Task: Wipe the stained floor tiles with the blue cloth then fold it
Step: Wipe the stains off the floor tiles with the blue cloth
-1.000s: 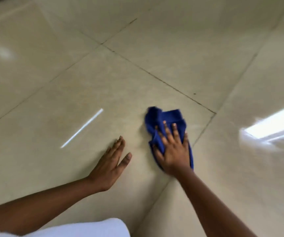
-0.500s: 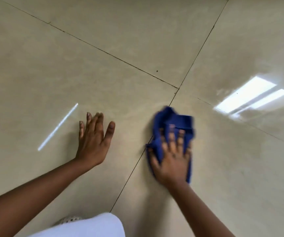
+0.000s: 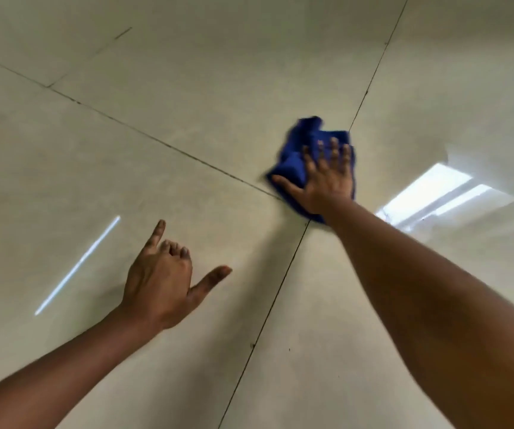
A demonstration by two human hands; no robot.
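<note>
Right hand [image 3: 327, 178] presses blue cloth [image 3: 299, 153] flat beside tile joint [image 3: 187, 156].

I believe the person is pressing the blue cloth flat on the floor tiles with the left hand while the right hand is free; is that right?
Not quite: the hands are swapped. In the head view the right hand presses the blue cloth flat on the floor tiles, with straight fingers, while the left hand is free and holds nothing.

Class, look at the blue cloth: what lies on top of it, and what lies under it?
The right hand lies flat on the blue cloth, fingers spread. Under the cloth are the floor tiles, near a joint crossing; the part beneath it is covered, so any stain there cannot be seen.
</note>
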